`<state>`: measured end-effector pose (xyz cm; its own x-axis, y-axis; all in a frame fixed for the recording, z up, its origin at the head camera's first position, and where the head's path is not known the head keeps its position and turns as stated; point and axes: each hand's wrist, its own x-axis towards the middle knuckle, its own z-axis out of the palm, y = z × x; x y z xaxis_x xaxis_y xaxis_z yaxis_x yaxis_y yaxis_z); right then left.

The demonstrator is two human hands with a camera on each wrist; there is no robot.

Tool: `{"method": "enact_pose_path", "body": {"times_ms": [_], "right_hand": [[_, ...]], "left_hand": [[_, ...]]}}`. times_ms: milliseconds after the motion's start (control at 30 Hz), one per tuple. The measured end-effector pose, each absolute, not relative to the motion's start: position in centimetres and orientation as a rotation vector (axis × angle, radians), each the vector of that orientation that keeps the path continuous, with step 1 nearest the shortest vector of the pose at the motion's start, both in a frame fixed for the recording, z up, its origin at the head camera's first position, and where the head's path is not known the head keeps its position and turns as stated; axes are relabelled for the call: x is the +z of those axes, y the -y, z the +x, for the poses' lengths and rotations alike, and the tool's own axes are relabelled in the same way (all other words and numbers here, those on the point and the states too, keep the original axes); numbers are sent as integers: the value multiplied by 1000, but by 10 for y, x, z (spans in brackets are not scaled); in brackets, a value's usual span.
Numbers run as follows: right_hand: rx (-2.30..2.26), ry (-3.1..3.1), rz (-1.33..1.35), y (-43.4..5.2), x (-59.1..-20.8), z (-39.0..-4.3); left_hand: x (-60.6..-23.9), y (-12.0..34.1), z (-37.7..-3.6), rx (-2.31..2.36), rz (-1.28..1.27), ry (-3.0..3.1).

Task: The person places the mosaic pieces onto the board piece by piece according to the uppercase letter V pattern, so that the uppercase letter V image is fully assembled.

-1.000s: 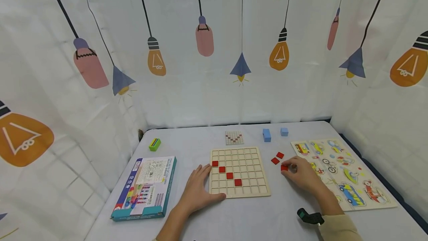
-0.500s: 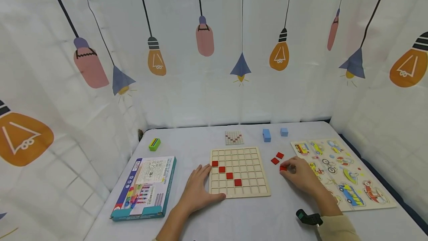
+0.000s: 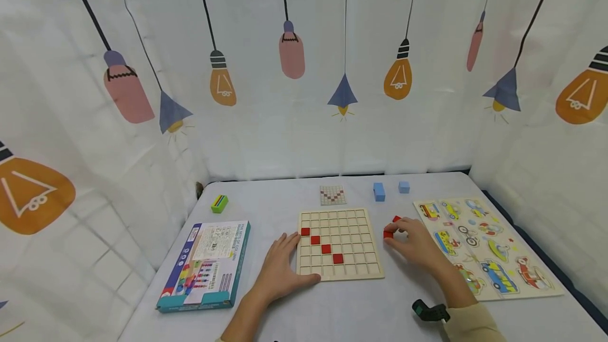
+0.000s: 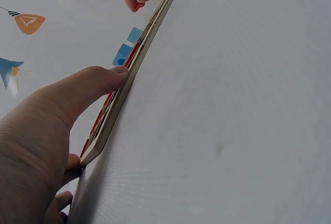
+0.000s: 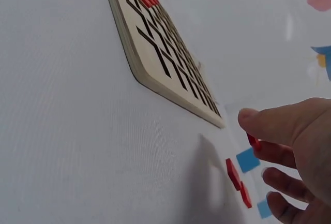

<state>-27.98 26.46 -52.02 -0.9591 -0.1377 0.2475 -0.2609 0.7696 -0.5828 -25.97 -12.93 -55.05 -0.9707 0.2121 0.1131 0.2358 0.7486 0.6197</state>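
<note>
A wooden grid board [image 3: 353,226] lies in the middle of the table with several red tiles [image 3: 325,249] set in a diagonal. My left hand [image 3: 287,257] rests flat at the board's left edge, thumb along the front corner; the left wrist view shows that thumb [image 4: 90,87] touching the board's edge [image 4: 135,74]. My right hand [image 3: 394,237] hovers just right of the board and pinches a red tile [image 3: 388,234] between thumb and fingers, also seen as the pinched tile [image 5: 253,142]. Two loose red tiles [image 5: 233,174] lie on the table under the right hand.
Behind the board lie a small pattern card [image 3: 332,195] and two blue blocks [image 3: 378,191]. A vehicle peg puzzle [image 3: 494,273] lies at the right, a toy box [image 3: 206,265] at the left, and a green block [image 3: 219,204] at the far left. Curtains enclose the table.
My right hand has picked a red tile up off the table and moved it left toward the board's right edge. The left hand has stayed put.
</note>
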Motion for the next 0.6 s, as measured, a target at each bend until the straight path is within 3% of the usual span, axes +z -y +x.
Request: {"method": "enact_pose_path", "body": {"times_ms": [600], "right_hand": [[1084, 2806, 369, -220, -507, -285]], "left_hand": [[-550, 129, -260, -1023, -364, 2915]]}}
